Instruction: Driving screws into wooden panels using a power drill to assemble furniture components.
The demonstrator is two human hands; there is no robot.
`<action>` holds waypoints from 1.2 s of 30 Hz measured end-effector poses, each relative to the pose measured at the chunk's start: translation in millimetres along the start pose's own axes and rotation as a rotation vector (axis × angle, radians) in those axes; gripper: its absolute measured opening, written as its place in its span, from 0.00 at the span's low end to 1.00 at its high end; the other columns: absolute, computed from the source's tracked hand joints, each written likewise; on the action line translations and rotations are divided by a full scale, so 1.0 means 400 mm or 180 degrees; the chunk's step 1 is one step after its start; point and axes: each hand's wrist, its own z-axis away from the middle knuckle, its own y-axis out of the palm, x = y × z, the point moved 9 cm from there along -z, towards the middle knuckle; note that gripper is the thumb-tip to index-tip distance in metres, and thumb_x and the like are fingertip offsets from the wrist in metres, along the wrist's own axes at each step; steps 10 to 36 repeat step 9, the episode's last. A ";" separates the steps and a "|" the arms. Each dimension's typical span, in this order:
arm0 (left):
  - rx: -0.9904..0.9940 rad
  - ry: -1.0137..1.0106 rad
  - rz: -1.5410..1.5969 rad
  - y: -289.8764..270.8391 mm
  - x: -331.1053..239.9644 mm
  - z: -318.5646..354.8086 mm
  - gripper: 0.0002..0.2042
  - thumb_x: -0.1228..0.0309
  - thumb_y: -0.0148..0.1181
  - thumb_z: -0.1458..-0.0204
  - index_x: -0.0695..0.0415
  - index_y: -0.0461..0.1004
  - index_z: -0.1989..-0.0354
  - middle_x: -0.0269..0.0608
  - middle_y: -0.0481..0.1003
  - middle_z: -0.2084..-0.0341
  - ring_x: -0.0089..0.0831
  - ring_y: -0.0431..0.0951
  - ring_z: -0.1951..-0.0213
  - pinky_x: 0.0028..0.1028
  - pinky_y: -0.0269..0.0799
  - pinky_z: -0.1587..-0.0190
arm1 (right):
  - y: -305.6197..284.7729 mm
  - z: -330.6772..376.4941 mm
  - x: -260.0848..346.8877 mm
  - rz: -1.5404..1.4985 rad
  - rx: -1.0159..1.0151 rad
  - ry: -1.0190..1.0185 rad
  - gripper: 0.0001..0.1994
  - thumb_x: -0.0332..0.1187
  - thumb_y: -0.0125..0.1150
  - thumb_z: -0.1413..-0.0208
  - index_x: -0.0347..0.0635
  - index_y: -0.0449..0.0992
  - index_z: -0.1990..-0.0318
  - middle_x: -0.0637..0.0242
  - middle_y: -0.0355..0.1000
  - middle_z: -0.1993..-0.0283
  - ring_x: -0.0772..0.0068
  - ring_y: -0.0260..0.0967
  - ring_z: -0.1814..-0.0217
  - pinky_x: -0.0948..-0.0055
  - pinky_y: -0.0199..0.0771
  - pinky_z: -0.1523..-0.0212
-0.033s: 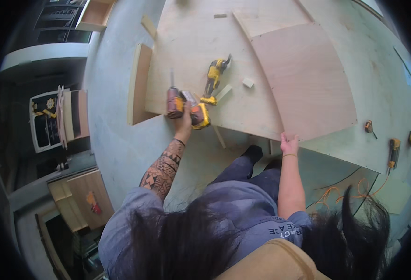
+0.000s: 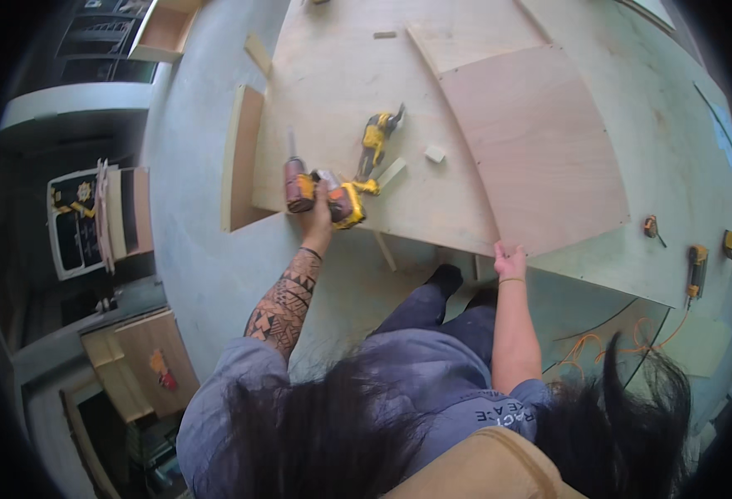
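My left hand (image 2: 317,230) is wrapped around the grip of a cordless drill-driver (image 2: 301,190), red-brown and black with a yellow battery. Its long bit points away from me, above the near left edge of the worktable. At the near corner of a curved plywood panel (image 2: 540,150), my right hand (image 2: 510,264) is closed on the edge, fingertips on the wood; its underside grip is hidden. Screw heads or holes dot the panel's border. Beyond the driver lies a yellow-and-black cordless power tool (image 2: 374,141), beside a small wood strip (image 2: 391,172).
A wood block (image 2: 435,154) lies on the large worktable (image 2: 324,83). An open wooden frame (image 2: 237,158) stands at its left edge. Towards the right are a small orange-black tool (image 2: 651,226), a yellow air tool (image 2: 697,270) and an orange hose (image 2: 582,348) below.
The view has shifted slightly, so the table and its contents appear a little further left and lower. Both hands keep their holds.
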 end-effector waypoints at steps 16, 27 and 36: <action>-0.1290 -0.0274 0.0268 -0.012 0.156 -0.377 0.27 0.64 0.81 0.52 0.62 0.75 0.48 0.44 0.80 0.54 0.34 0.82 0.57 0.33 0.79 0.49 | -0.141 -0.095 0.305 0.0402 -0.0433 -0.0648 0.30 0.52 0.59 0.30 0.45 0.63 0.29 0.52 0.67 0.32 0.53 0.66 0.29 0.44 0.78 0.36; -0.1290 -0.0274 0.0268 -0.012 0.156 -0.377 0.27 0.64 0.81 0.52 0.62 0.75 0.48 0.44 0.80 0.54 0.34 0.82 0.57 0.33 0.79 0.49 | -0.141 -0.095 0.305 0.0402 -0.0433 -0.0648 0.30 0.52 0.59 0.30 0.45 0.63 0.29 0.52 0.67 0.32 0.53 0.66 0.29 0.44 0.78 0.36; -0.1290 -0.0274 0.0268 -0.012 0.156 -0.377 0.27 0.64 0.81 0.52 0.62 0.75 0.48 0.44 0.80 0.54 0.34 0.82 0.57 0.33 0.79 0.49 | -0.141 -0.095 0.305 0.0402 -0.0433 -0.0648 0.30 0.52 0.59 0.30 0.45 0.63 0.29 0.52 0.67 0.32 0.53 0.66 0.29 0.44 0.78 0.36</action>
